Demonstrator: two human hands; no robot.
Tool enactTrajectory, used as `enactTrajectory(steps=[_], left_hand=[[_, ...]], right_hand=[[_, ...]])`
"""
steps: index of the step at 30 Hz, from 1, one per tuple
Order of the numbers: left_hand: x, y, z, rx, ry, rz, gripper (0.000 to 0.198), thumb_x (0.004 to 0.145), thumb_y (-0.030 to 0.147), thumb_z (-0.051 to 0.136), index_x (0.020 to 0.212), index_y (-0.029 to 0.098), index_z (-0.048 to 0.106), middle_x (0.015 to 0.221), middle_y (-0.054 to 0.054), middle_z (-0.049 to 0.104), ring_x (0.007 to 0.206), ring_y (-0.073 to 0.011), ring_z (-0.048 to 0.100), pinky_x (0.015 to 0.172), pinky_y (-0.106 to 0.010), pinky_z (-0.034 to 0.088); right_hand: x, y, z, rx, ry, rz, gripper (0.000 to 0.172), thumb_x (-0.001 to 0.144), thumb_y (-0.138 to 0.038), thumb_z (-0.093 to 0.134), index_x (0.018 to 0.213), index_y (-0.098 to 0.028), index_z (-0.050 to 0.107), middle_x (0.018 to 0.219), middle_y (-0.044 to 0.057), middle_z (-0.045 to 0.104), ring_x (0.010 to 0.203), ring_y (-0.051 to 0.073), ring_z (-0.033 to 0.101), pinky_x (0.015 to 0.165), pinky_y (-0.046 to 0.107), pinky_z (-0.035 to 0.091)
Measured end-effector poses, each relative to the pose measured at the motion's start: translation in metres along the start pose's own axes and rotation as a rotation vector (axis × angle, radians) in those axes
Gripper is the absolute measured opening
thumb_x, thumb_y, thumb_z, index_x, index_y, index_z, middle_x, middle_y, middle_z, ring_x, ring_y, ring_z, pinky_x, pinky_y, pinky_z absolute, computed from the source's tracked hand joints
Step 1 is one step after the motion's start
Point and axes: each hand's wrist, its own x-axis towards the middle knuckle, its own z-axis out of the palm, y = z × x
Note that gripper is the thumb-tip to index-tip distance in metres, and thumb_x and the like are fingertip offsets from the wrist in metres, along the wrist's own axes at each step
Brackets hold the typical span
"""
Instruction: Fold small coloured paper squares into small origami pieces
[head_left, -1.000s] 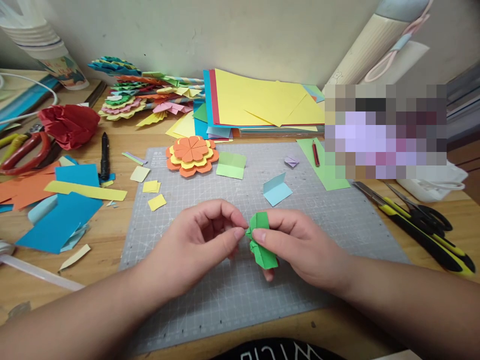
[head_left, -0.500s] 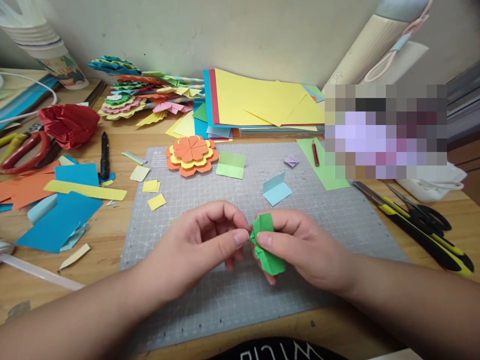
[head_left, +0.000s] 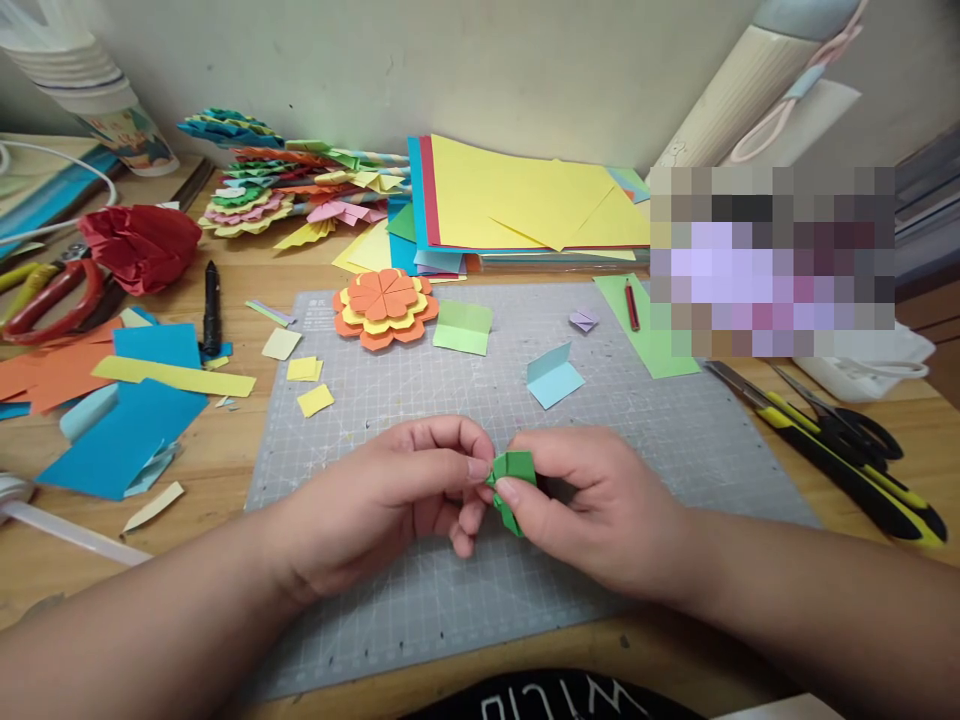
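Note:
A small piece of folded green paper (head_left: 517, 465) is held up over the middle of the grey cutting mat (head_left: 360, 610). My right hand (head_left: 600, 500) grips it, thumb on its near face and the other fingers hidden behind. At the paper's left end, the thumb and forefinger of my left hand (head_left: 397, 490) pinch a small tip of it. Beyond my hands lie a folded light blue paper (head_left: 555, 378), a creased light green paper (head_left: 463, 327) and a layered orange and yellow paper flower (head_left: 385, 308).
Small yellow squares (head_left: 315, 400) lie at the mat's left. A utility knife (head_left: 847, 460) and black scissors (head_left: 855, 420) rest at right. Blue paper scraps (head_left: 124, 440), a black pen (head_left: 212, 310) and red-handled pliers (head_left: 60, 300) are at left. Paper sheets (head_left: 517, 195) are stacked behind.
My right hand has shifted slightly left, turning the green paper so less of it shows. The left hand's fingers have closed in against its left end.

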Motion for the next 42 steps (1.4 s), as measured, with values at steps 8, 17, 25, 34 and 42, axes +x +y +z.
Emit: enactTrajectory(steps=[8,17,25,34,42], left_hand=[[0.000,0.001,0.000,-0.052,-0.004,-0.038,0.008,0.079,0.021,0.066,0.079,0.014,0.062,0.059,0.002,0.057,0.053,-0.0059,0.052,0.054,-0.015,0.046],[-0.001,0.001,-0.001,-0.033,0.010,-0.044,0.008,0.077,0.019,0.069,0.076,0.014,0.062,0.059,0.002,0.060,0.052,-0.0058,0.054,0.055,-0.016,0.048],[0.002,0.001,-0.004,0.167,0.047,0.036,0.013,0.077,0.023,0.068,0.074,0.014,0.060,0.055,0.003,0.060,0.050,-0.0060,0.054,0.054,-0.017,0.043],[-0.002,-0.001,0.015,0.573,0.315,0.200,0.013,0.069,0.021,0.067,0.068,0.015,0.056,0.056,0.005,0.052,0.051,-0.0071,0.044,0.048,-0.019,0.035],[-0.004,0.002,0.009,0.618,0.143,0.166,0.017,0.084,0.029,0.050,0.072,0.018,0.051,0.059,0.005,0.049,0.056,-0.0097,0.046,0.055,-0.022,0.038]], right_hand=[[-0.002,0.003,-0.001,0.196,-0.061,0.116,0.026,0.088,-0.015,0.048,0.063,-0.018,0.053,0.058,-0.005,0.050,0.053,0.006,0.045,0.050,0.018,0.038],[-0.002,0.003,0.000,0.364,-0.107,0.195,0.024,0.090,-0.018,0.047,0.067,-0.017,0.054,0.061,-0.004,0.050,0.053,0.006,0.047,0.049,0.017,0.040],[-0.004,0.003,0.002,0.413,-0.103,0.279,0.023,0.089,-0.020,0.048,0.067,-0.017,0.052,0.061,-0.004,0.049,0.053,0.007,0.047,0.048,0.018,0.041],[-0.001,0.001,0.001,0.182,-0.084,0.246,0.021,0.081,-0.016,0.049,0.060,-0.017,0.048,0.056,-0.004,0.044,0.052,0.008,0.038,0.049,0.022,0.034],[-0.002,-0.001,-0.002,0.340,-0.066,0.333,0.025,0.082,-0.017,0.047,0.057,-0.017,0.048,0.053,-0.004,0.050,0.050,0.007,0.042,0.047,0.020,0.035]])
